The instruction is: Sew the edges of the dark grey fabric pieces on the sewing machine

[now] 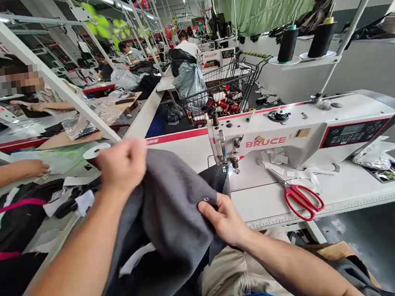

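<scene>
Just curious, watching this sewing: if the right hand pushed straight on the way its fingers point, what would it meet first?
The right hand points up-left into the grey fabric it already pinches, so probably more folds of that cloth; depth beyond is unclear.

Dark grey fabric (176, 204), red-handled scissors (300, 197), white machine (308, 136), perhaps red-lettered

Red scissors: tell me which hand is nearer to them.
Right. The right hand grips gray fabric just left of the red scissors; the left hand is farther left.

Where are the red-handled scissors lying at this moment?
In the head view, the red-handled scissors lie on the white sewing table, right of the right hand and below the sewing machine.
</scene>
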Motion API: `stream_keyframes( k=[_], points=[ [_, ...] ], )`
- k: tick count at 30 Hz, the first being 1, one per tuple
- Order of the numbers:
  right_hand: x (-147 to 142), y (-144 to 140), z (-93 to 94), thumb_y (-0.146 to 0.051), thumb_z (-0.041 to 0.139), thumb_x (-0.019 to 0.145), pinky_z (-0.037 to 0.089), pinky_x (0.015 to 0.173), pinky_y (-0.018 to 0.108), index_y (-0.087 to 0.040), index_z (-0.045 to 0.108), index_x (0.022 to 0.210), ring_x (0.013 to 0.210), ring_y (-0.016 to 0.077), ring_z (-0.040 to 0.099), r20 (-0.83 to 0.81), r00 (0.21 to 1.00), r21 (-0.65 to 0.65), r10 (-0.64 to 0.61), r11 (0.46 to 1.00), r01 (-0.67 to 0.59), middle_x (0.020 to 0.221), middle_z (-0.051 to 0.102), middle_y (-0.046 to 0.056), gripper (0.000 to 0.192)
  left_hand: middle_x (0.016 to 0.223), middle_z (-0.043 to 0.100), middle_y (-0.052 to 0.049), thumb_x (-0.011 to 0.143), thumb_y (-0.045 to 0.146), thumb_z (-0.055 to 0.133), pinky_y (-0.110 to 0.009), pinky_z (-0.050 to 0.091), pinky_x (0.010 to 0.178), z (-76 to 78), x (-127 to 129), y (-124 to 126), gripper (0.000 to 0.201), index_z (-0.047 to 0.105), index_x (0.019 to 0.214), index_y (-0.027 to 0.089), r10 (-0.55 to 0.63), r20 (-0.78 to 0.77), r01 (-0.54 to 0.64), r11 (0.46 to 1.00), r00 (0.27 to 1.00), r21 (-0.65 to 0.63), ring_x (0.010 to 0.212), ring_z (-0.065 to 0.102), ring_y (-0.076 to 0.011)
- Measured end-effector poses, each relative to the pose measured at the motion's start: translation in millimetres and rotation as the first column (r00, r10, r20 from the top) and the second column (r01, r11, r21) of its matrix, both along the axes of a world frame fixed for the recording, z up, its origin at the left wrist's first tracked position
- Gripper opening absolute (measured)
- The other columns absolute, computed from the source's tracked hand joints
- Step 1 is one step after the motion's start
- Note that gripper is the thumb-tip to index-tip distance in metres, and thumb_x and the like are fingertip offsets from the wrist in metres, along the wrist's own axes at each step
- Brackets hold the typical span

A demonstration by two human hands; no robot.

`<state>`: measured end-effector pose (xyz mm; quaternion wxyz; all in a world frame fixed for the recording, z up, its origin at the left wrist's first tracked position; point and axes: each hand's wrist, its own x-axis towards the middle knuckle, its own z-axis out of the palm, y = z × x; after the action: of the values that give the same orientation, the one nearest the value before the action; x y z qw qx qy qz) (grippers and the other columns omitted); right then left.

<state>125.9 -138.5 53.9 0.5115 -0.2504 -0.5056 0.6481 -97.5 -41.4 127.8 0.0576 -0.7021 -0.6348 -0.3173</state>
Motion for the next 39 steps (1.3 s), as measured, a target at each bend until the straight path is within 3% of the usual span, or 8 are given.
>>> stream_keyframes(
  k=[4, 8, 16, 22, 27, 29, 33, 39],
  points=[
    [21.5, 29.1, -43.8, -0.021, 0.048, 0.085, 0.043, 0.097, 0.034, -0.018, 0.06, 0.121, 0.107, 0.0206, 0.057, 0.22, 0.941, 0.181, -0.256, 0.959, 0.219, 0.111, 0.065, 0.003, 0.039, 0.067, 0.066, -0.004, 0.088, 0.053, 0.048, -0.027, 0.045, 0.069, -42.3, 30.0, 40.2, 0.045, 0.068, 0.071, 0.016, -0.173, -0.149, 0.127, 0.952, 0.974, -0.279, 0.07, 0.062, -0.0178],
    [36.6, 43.9, -72.1, -0.01, 0.044, 0.078, 0.042, 0.103, 0.037, -0.02, 0.038, 0.145, 0.118, 0.021, 0.055, 0.444, 0.857, 0.215, -0.261, 0.96, 0.181, 0.129, 0.06, 0.005, 0.068, 0.084, 0.073, -0.005, 0.083, 0.065, 0.043, -0.028, 0.045, 0.074, -71.5, 51.8, 52.9, 0.051, 0.071, 0.082, 0.023, -0.309, -0.243, 0.116, 0.803, 0.919, -0.584, 0.086, 0.066, -0.0232],
    [39.6, 50.3, -58.6, -0.002, 0.043, 0.076, 0.047, 0.097, 0.033, -0.019, 0.053, 0.133, 0.108, 0.0193, 0.06, 0.658, 0.709, 0.406, -0.253, 0.913, -0.051, 0.117, 0.066, 0.006, 0.06, 0.102, 0.071, -0.003, 0.08, 0.063, 0.05, -0.028, 0.045, 0.083, -77.9, 84.9, 64.0, 0.052, 0.062, 0.113, 0.024, -0.502, -0.082, 0.273, 0.591, 0.861, -0.759, 0.096, 0.064, -0.0224],
    [50.1, 62.9, -56.2, 0.001, 0.041, 0.076, 0.046, 0.095, 0.03, -0.019, 0.052, 0.13, 0.106, 0.0178, 0.059, 0.645, 0.694, 0.52, -0.32, 0.85, -0.091, 0.114, 0.066, 0.006, 0.058, 0.078, 0.068, -0.002, 0.091, 0.067, 0.023, -0.027, 0.041, 0.069, -85.1, 86.7, 66.5, 0.063, 0.066, 0.084, 0.022, -0.53, -0.011, 0.325, 0.536, 0.848, -0.779, 0.077, 0.062, -0.0202],
    [56.1, 67.0, -61.1, -0.004, 0.04, 0.08, 0.048, 0.081, 0.029, -0.021, 0.039, 0.138, 0.089, 0.0183, 0.065, 0.766, 0.567, 0.426, -0.302, 0.899, -0.097, 0.108, 0.068, 0.005, 0.061, 0.083, 0.067, -0.001, 0.081, 0.067, 0.047, -0.024, 0.043, 0.071, -77.7, 62.4, 75.0, 0.053, 0.065, 0.088, 0.017, -0.558, 0.28, 0.532, 0.359, 0.781, -0.767, 0.08, 0.06, -0.0181],
    [55.9, 68.3, -61.7, -0.006, 0.039, 0.081, 0.047, 0.079, 0.03, -0.018, 0.032, 0.142, 0.087, 0.0199, 0.065, 0.816, 0.497, 0.399, -0.296, 0.91, -0.111, 0.111, 0.067, 0.007, 0.063, 0.088, 0.067, -0.001, 0.079, 0.059, 0.054, -0.024, 0.045, 0.074, -74.3, 56.1, 76.6, 0.046, 0.064, 0.094, 0.017, -0.54, 0.314, 0.546, 0.347, 0.781, -0.762, 0.085, 0.06, -0.0185],
    [52.9, 70.9, -57.7, -0.008, 0.039, 0.082, 0.046, 0.075, 0.032, -0.017, 0.031, 0.144, 0.088, 0.0235, 0.066, 0.903, 0.298, 0.359, -0.31, 0.925, -0.125, 0.115, 0.066, 0.01, 0.063, 0.091, 0.068, 0.0, 0.077, 0.042, 0.057, -0.027, 0.047, 0.079, -70.7, 59.8, 72.0, 0.028, 0.063, 0.092, 0.019, -0.53, 0.201, 0.474, 0.45, 0.824, -0.757, 0.088, 0.061, -0.0193],
    [52.7, 70.1, -50.9, -0.012, 0.04, 0.087, 0.045, 0.068, 0.03, -0.025, 0.05, 0.123, 0.097, 0.0238, 0.062, 0.932, 0.174, 0.345, -0.318, 0.925, -0.161, 0.103, 0.068, 0.006, 0.04, 0.139, 0.053, -0.001, 0.067, 0.019, 0.063, -0.034, 0.037, 0.108, -75.1, 67.0, 61.3, 0.072, 0.045, 0.137, 0.029, -0.629, 0.013, 0.361, 0.429, 0.777, -0.828, 0.126, 0.05, -0.0228]
  ],
)
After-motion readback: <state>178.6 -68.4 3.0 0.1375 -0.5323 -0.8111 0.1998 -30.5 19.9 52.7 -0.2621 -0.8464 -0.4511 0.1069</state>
